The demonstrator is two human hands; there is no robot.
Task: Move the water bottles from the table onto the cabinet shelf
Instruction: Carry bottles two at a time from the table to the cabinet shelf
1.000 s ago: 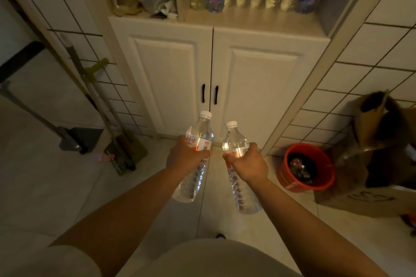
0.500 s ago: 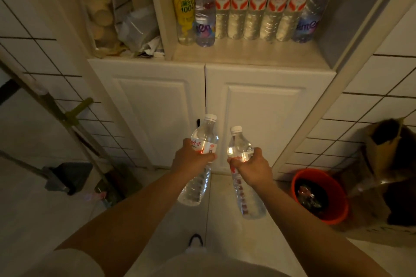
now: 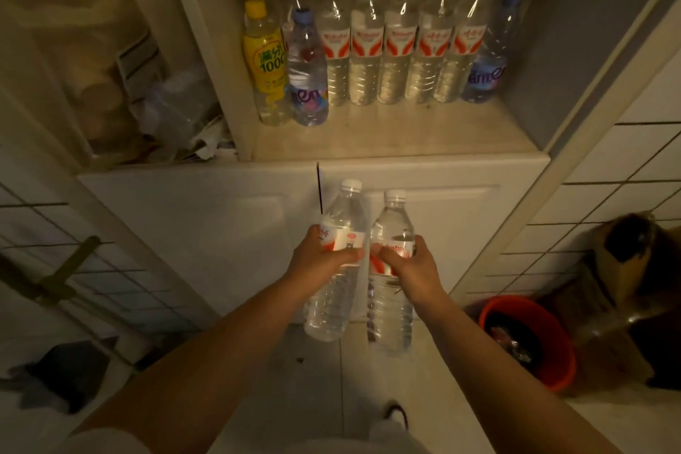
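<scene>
I hold two clear water bottles with white caps and red-white labels in front of the cabinet doors. My left hand [image 3: 317,260] grips the left bottle [image 3: 333,302] around its label; the bottle tilts slightly right. My right hand [image 3: 409,263] grips the right bottle [image 3: 390,310], which stands nearly upright. Both bottles are below the cabinet shelf [image 3: 387,138]. On the shelf a row of several similar water bottles [image 3: 398,59] stands at the back, with bare shelf in front of them.
A yellow drink bottle [image 3: 267,63] and a blue-labelled bottle [image 3: 307,85] stand at the shelf's left front, another blue-labelled bottle [image 3: 486,74] at the right. The left compartment holds bags and clutter [image 3: 173,114]. A red bucket [image 3: 552,369], a cardboard box [image 3: 626,269] and a dustpan [image 3: 66,372] are on the floor.
I have come closer to the cabinet and the view has tilted up, showing the whole shelf. Both hands have risen with their bottles, which now sit closer together.
</scene>
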